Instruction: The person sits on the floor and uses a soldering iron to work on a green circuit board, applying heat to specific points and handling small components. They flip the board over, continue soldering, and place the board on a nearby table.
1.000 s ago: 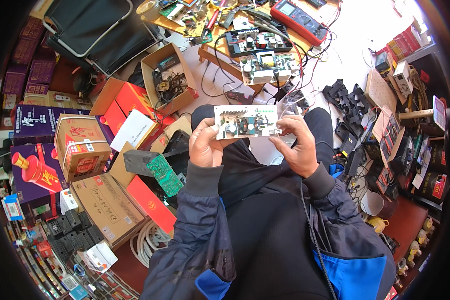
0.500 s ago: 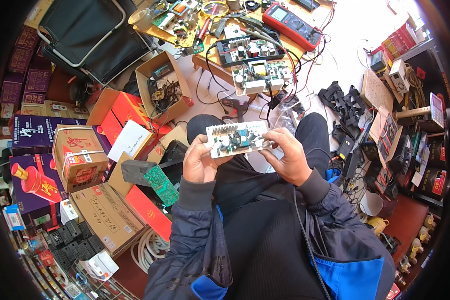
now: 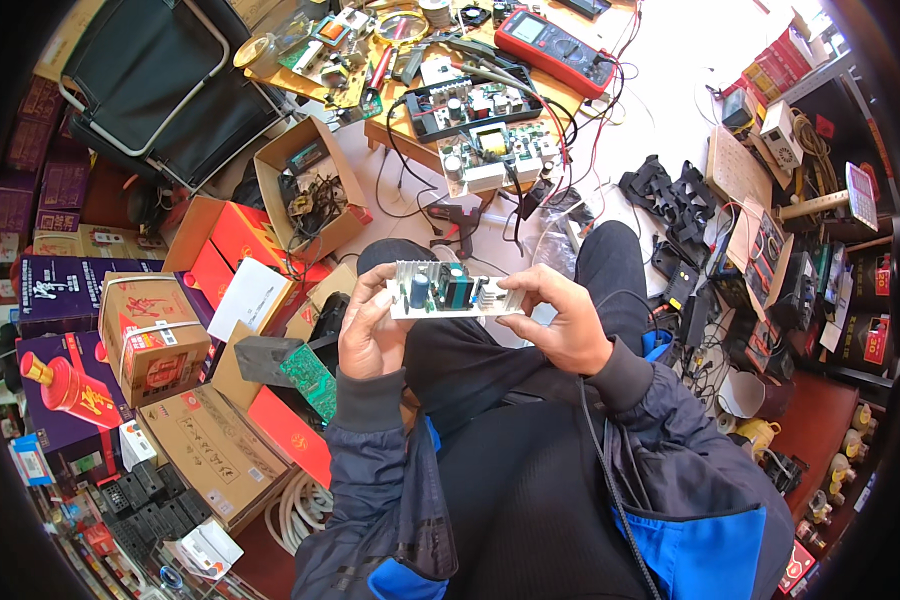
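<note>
"Head view: found the circuit board (image 3: 457, 293) where?"

"Held above the lap (image 3: 460, 362), between the left hand (image 3: 372, 325) and the right hand (image 3: 562, 318), well apart from the cluttered surface (image 3: 564, 100) ahead."

"And gripped how?"

"Had a narrow grip at both ends: pinched between thumb and fingers of the left hand at one end, and of the right hand at the other."

"Lying flat or tilted?"

"Tilted, seen nearly edge-on, with a blue capacitor (image 3: 420, 288) and other tall parts upright in sight."

"Judged to be at which step?"

"Looked like a close check by eye. Saw no tool in either hand, and the red multimeter (image 3: 555, 52) well apart, on the surface."

"Called for what next?"

"Seemed to call for a steady, light hold by the edges, clear of the parts."
</note>
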Tool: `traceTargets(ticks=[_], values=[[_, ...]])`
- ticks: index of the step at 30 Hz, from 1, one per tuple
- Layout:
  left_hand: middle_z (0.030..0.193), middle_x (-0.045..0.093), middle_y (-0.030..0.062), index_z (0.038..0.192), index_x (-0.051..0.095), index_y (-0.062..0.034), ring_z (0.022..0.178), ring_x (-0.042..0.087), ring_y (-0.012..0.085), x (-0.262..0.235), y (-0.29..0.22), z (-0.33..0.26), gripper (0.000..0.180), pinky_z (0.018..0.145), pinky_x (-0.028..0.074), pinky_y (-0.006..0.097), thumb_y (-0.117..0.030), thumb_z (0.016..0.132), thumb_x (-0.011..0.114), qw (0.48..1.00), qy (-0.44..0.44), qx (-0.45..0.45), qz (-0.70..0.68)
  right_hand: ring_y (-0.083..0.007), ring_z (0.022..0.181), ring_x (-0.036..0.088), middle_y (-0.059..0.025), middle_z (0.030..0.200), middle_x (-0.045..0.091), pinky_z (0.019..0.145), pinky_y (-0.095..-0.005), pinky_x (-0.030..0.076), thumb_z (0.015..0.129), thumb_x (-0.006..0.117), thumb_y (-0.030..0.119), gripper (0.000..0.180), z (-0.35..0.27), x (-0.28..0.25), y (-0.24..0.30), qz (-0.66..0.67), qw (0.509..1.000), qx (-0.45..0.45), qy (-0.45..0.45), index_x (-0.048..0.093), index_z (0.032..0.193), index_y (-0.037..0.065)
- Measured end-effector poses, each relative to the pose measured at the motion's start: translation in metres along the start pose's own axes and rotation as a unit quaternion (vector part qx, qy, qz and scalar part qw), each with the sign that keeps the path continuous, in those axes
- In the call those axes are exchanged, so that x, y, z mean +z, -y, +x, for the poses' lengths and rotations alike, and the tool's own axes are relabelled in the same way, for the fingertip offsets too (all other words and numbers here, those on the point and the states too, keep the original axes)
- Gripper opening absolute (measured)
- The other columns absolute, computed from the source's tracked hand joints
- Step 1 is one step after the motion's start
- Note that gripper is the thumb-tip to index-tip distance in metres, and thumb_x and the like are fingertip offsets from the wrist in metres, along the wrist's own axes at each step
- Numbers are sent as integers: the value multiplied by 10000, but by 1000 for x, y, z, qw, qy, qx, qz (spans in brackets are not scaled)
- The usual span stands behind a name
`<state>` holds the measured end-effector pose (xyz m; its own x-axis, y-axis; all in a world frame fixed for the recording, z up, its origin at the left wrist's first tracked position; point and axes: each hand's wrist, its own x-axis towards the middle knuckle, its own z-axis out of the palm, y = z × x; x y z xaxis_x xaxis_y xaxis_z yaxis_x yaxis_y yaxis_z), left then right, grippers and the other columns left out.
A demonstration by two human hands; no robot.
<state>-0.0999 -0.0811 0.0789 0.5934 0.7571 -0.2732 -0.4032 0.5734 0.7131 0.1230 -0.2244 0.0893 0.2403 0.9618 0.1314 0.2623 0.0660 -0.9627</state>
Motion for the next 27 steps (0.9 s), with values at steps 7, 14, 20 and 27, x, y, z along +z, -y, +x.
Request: traceTargets(ticks=[7,14,20,27], values=[[955,691,34,1035,681,-28,882,649,111,5,3,-1,162,833,543,282,-171,964,707,959,-107,125,230,-84,755,613,-46,980,677,702,-233,510,872,732,-26,404,-3,7,-6,323,927,190,-11,627,1260,8],[968,634,12,1020,693,13,877,588,94,-1,-4,-3,114,798,476,247,-67,939,688,946,-71,150,277,-130,698,629,-69,938,663,641,-267,534,873,731,-3,400,0,1,-16,367,895,252,32,616,1256,-19],[1017,693,68,1113,664,46,923,660,142,-10,-23,-10,235,815,518,272,-145,991,602,965,-39,-18,259,-107,660,575,-48,950,672,631,-267,506,931,686,68,329,-1,-1,-23,466,809,355,52,641,1251,7],[973,701,50,1101,673,22,865,667,132,-16,-27,-15,230,798,537,291,-172,991,616,982,-12,-113,154,-42,648,463,-37,983,662,572,-210,408,974,664,155,360,2,3,-43,517,764,379,77,614,1272,-40]])
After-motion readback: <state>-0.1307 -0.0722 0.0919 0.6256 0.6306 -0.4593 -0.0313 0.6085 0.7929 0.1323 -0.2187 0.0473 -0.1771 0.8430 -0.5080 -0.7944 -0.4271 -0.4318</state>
